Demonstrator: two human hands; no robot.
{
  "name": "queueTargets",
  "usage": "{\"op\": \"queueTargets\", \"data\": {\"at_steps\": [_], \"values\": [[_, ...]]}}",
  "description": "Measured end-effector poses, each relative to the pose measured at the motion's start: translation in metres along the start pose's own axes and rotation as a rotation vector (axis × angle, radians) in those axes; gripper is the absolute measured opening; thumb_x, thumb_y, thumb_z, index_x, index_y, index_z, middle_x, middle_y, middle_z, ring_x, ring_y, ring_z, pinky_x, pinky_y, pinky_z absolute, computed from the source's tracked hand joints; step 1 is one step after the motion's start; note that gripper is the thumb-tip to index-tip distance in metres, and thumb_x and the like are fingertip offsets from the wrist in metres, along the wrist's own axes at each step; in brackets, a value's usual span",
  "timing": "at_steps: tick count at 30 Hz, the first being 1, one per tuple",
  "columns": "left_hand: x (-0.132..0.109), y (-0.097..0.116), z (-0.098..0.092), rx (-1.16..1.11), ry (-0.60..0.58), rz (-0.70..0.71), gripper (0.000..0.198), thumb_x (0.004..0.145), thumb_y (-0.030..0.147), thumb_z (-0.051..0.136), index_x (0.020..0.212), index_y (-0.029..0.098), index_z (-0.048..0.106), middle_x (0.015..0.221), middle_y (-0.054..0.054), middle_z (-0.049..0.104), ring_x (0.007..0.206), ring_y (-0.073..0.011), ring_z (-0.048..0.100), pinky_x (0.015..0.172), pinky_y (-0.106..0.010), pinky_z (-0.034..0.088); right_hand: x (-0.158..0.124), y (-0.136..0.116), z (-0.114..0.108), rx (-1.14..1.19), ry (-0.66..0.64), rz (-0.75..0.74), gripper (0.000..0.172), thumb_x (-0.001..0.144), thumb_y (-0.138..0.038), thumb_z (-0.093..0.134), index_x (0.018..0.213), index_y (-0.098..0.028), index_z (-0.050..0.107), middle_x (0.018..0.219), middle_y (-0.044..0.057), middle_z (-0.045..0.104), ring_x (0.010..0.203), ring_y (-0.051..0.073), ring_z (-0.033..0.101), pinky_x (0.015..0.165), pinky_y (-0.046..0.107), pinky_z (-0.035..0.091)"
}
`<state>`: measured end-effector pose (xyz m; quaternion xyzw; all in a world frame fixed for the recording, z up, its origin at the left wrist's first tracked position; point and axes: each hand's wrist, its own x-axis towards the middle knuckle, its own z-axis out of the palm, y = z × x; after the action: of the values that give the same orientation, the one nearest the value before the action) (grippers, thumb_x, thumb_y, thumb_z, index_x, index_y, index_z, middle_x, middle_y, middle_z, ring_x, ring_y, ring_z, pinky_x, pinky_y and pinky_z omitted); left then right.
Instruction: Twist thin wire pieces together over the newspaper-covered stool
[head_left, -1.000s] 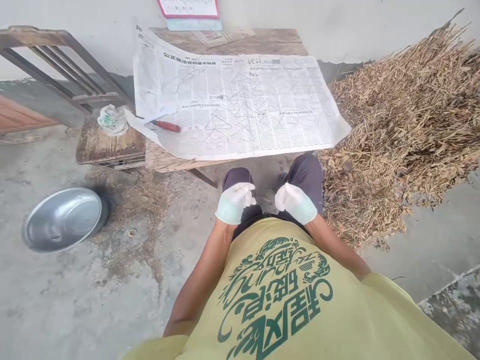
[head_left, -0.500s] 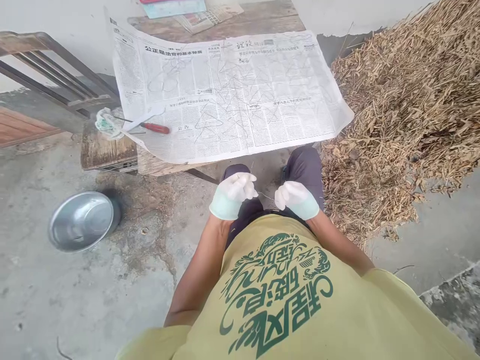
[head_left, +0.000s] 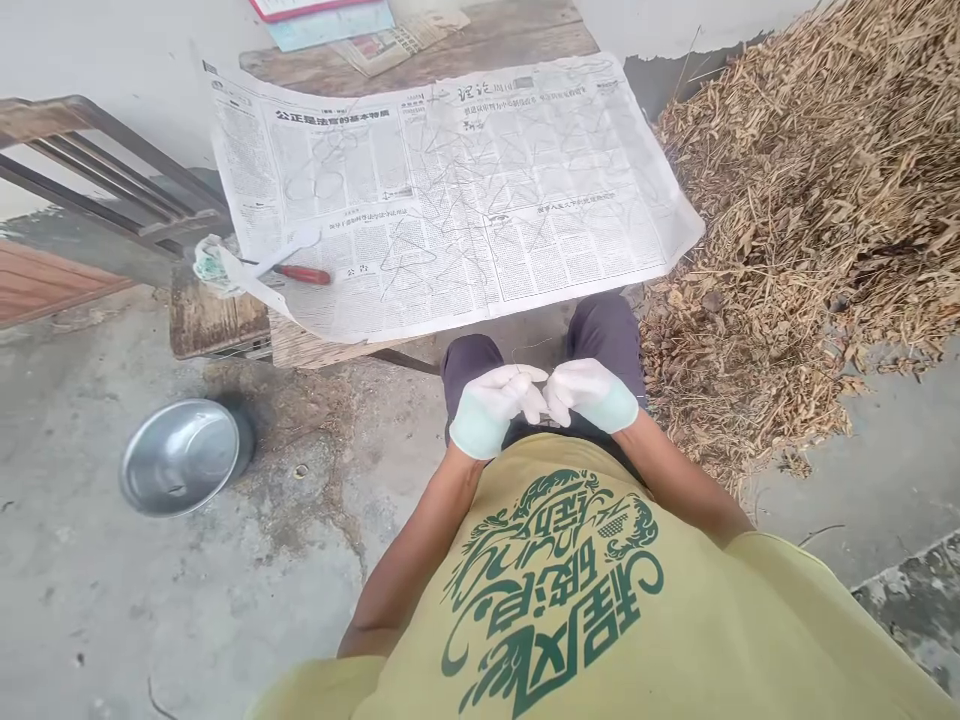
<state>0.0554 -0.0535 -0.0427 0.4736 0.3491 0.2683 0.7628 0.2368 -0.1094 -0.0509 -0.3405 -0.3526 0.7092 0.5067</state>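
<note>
Carefully, a seated person is holding a thin wire (head_left: 534, 346) low over the lap, its fine line arching just above the fingertips of both hands. The left hand (head_left: 501, 402) is pinching it, thumb and forefinger together; the right hand (head_left: 589, 392) is curling close beside, its fingers also clamped on the strand. Whether the two hands are touching is hard to tell. Both are wearing white gloves with pale green cuffs.

Beneath them, dark trousers (head_left: 469, 360) are showing below a yellow-green shirt (head_left: 675, 640) bearing dark green lettering. Just beyond the knees, an open newspaper (head_left: 360, 322) is covering much of a wooden worktop (head_left: 525, 38) and overhanging its near edge. Bent wires (head_left: 409, 262) are lying scattered across the print, while a red-handled screwdriver (head_left: 304, 274) is resting near the left corner.

To the left, a wooden chair (head_left: 217, 318) is standing beside the worktop, and a metal basin (head_left: 180, 460) is sitting on the concrete floor (head_left: 247, 600). Dried stalks (head_left: 810, 200) are piling up at right.
</note>
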Motion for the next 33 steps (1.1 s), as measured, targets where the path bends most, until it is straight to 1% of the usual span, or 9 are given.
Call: {"op": "queueTargets", "data": {"at_steps": [3, 7, 10, 12, 14, 17, 24, 29, 33], "values": [[0.002, 0.003, 0.002, -0.015, 0.023, -0.032, 0.048, 0.084, 0.053, 0.075, 0.106, 0.010, 0.075, 0.071, -0.009, 0.075, 0.054, -0.0153, 0.064, 0.058, -0.029, 0.051, -0.001, -0.011, 0.003, -0.066, 0.062, 0.029, 0.049, 0.094, -0.053, 0.064, 0.059, -0.020, 0.054, 0.051, 0.004, 0.063, 0.050, 0.017, 0.056, 0.060, 0.032, 0.048], [0.005, 0.005, 0.004, -0.032, 0.159, -0.015, 0.048, 0.083, 0.049, 0.078, 0.111, 0.011, 0.074, 0.079, -0.008, 0.076, 0.063, -0.0157, 0.068, 0.065, -0.028, 0.054, 0.000, -0.020, 0.015, -0.382, 0.347, 0.002, 0.035, 0.097, -0.041, 0.059, 0.074, -0.016, 0.068, 0.067, 0.005, 0.071, 0.062, 0.016, 0.064, 0.065, 0.029, 0.051], [0.007, 0.002, 0.005, -0.038, 0.246, -0.005, 0.047, 0.085, 0.048, 0.074, 0.116, 0.013, 0.073, 0.086, -0.008, 0.077, 0.067, -0.0159, 0.071, 0.071, -0.029, 0.056, 0.004, -0.011, 0.017, -0.662, 0.533, -0.042, 0.021, 0.096, -0.030, 0.057, 0.091, -0.019, 0.074, 0.075, 0.002, 0.073, 0.068, 0.015, 0.067, 0.072, 0.028, 0.052], [0.009, -0.001, 0.007, 0.017, 0.314, -0.001, 0.045, 0.088, 0.047, 0.071, 0.118, 0.014, 0.072, 0.088, -0.008, 0.078, 0.067, -0.0153, 0.071, 0.073, -0.030, 0.055, 0.008, 0.001, 0.014, -0.765, 0.578, -0.074, 0.025, 0.097, -0.029, 0.053, 0.109, -0.021, 0.075, 0.074, 0.000, 0.073, 0.068, 0.015, 0.066, 0.074, 0.029, 0.053], [0.010, -0.003, 0.011, 0.129, 0.372, -0.004, 0.041, 0.091, 0.043, 0.068, 0.119, 0.014, 0.072, 0.086, -0.006, 0.077, 0.066, -0.0146, 0.070, 0.073, -0.029, 0.055, 0.011, 0.012, 0.009, -0.845, 0.587, -0.114, 0.032, 0.099, -0.030, 0.050, 0.119, -0.021, 0.073, 0.072, 0.000, 0.071, 0.065, 0.015, 0.065, 0.075, 0.030, 0.054], [0.012, -0.005, 0.017, 0.251, 0.399, -0.067, 0.038, 0.090, 0.031, 0.067, 0.123, 0.013, 0.070, 0.078, -0.003, 0.075, 0.064, -0.0139, 0.069, 0.072, -0.028, 0.055, 0.011, 0.021, 0.004, -1.000, 0.602, -0.183, 0.036, 0.101, -0.031, 0.047, 0.122, -0.020, 0.074, 0.073, 0.002, 0.071, 0.068, 0.017, 0.064, 0.078, 0.032, 0.054], [0.019, -0.015, 0.020, 0.350, 0.391, -0.203, 0.056, 0.085, 0.023, 0.071, 0.140, 0.015, 0.062, 0.069, 0.002, 0.071, 0.053, -0.0116, 0.064, 0.060, -0.025, 0.053, 0.006, 0.023, -0.001, -1.264, 0.572, -0.256, 0.041, 0.103, -0.027, 0.039, 0.126, -0.020, 0.073, 0.090, 0.009, 0.075, 0.083, 0.022, 0.068, 0.087, 0.034, 0.053], [0.020, -0.024, 0.024, 0.369, 0.348, -0.245, 0.058, 0.086, 0.019, 0.066, 0.143, 0.017, 0.060, 0.065, 0.004, 0.068, 0.049, -0.0098, 0.059, 0.055, -0.023, 0.050, 0.010, 0.027, -0.008, -1.433, 0.517, -0.193, 0.041, 0.103, -0.020, 0.040, 0.129, -0.018, 0.072, 0.092, 0.012, 0.074, 0.085, 0.023, 0.067, 0.086, 0.033, 0.051], [0.018, -0.019, 0.026, 0.338, 0.347, -0.235, 0.060, 0.086, 0.019, 0.066, 0.145, 0.014, 0.057, 0.064, 0.003, 0.068, 0.049, -0.0105, 0.060, 0.055, -0.023, 0.050, 0.017, 0.023, -0.012, -1.389, 0.488, -0.186, 0.039, 0.103, -0.022, 0.043, 0.130, -0.017, 0.071, 0.105, 0.012, 0.076, 0.094, 0.024, 0.070, 0.090, 0.033, 0.052]]}}
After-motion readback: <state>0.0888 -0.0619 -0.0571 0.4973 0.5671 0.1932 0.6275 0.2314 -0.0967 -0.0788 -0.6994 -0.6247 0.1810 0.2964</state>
